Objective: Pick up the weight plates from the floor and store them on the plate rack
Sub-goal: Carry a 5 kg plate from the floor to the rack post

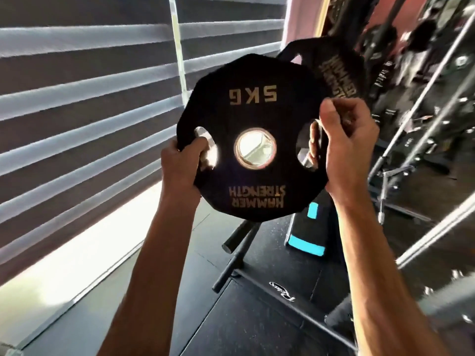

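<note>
1. Both hands hold one weight plate (246, 116) in the air at chest height. The left hand (180, 163) grips the lower left rim, its thumb hooked into the left grip cut-out. The right hand (347, 147) is curled round the right rim, and a fingertip shows through the right cut-out.
2. Orientation: we find the plate nearly upright with its lettered face toward the camera. As a disc it has no long axis of its own. The line through its two grip cut-outs runs left to right, about level. Its lettering is upside down to us, "5KG" at the top and "HAMMER STRENGTH" at the bottom.
3. Appearance: black with a matte finish, a many-sided outline rather than a true circle, and gold lettering. A bright metal ring lines the centre hole, and light shines through it and through both cut-outs.
4. Position: the plate is clear of the floor (244, 327). It hangs above the bare black pegs of the plate rack (237, 237) and touches none of them.
5. A second plate (336, 70), black with the same gold brand lettering, stands just behind and to the right. It is blurred, and we cannot tell what carries it.
6. Surroundings: striped window blinds (77, 104) on the left, a black step with teal patches (305, 245) beside the rack, and blurred steel bars (424, 98) on the right.
</note>
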